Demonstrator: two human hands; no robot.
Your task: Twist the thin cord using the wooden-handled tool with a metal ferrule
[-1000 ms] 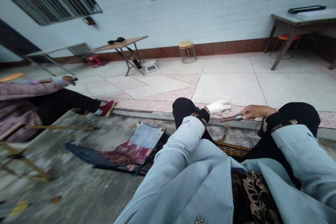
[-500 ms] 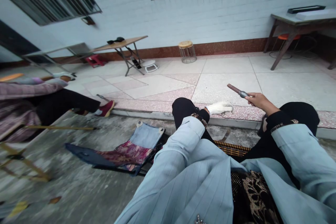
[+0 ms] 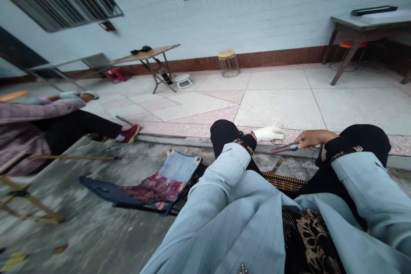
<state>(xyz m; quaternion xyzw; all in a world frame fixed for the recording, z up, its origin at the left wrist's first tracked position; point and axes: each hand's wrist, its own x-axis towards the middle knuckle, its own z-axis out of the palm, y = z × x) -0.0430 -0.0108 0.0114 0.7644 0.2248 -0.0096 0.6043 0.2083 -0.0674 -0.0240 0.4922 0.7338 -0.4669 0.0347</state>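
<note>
1. Well, the change is in the right hand (image 3: 311, 138): it has swung down from its raised position and now reaches out level, low over the speckled tile.
2. That hand is closed around a short tool with a silver ferrule (image 3: 289, 147), its dark shaft pointing across toward the other hand and dipping just above the concrete kerb (image 3: 205, 140). I can't make out what the tool is.
3. Meanwhile, the left hand (image 3: 269, 133), in a white knit glove, stays almost where it was, its fingers lying together and apparently holding nothing. It sits just beside the tool's tip, not touching it.
4. Below both hands, a hooked metal blade (image 3: 276, 165) stands near a black-and-gold woven strip (image 3: 284, 183).
5. Over to the left, a seated co-worker's leg (image 3: 83, 126) stretches out in a red shoe (image 3: 130, 134), well apart from all this, and a folding seat (image 3: 154, 188) lies on the concrete.
</note>
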